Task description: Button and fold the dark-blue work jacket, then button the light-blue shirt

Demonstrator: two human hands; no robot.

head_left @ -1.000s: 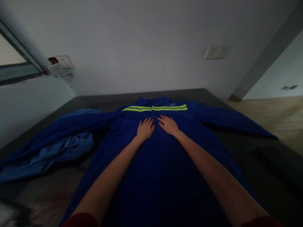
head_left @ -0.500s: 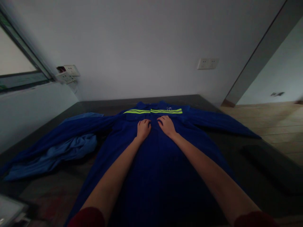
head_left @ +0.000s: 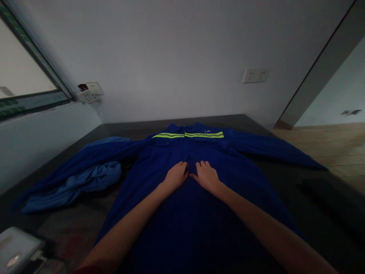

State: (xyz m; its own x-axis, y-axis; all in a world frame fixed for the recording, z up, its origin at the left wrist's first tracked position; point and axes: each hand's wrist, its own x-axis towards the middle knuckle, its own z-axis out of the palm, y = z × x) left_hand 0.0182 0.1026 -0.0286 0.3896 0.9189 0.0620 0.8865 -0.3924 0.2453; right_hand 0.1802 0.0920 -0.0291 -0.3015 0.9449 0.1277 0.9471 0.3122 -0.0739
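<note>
A dark blue work jacket (head_left: pixel 168 152) lies spread front up, collar toward the wall, with yellow-green reflective bands across its chest. On the left side of its front placket, my left hand (head_left: pixel 176 176) has its fingers curled in toward the thumb, closed on the cloth. My right hand (head_left: pixel 207 177) rests just across the placket, fingers slightly bent and thumb held apart, touching the fabric. A small raised fold (head_left: pixel 189 156) shows in the cloth just beyond the fingertips. Both sleeves stretch outward to the sides.
The jacket lies on a dark table (head_left: pixel 134 128) against a white wall. A lighter blue crumpled garment (head_left: pixel 97 179) lies by the left sleeve. A whitish case-like object (head_left: pixel 18 247) sits at lower left. At right is a dark flat object (head_left: pixel 330 205). Wall sockets (head_left: pixel 256 75) are above.
Both hands have slid down the jacket front, away from the chest bands and toward me. A small fold has risen beyond my fingers. The view has shifted slightly.
</note>
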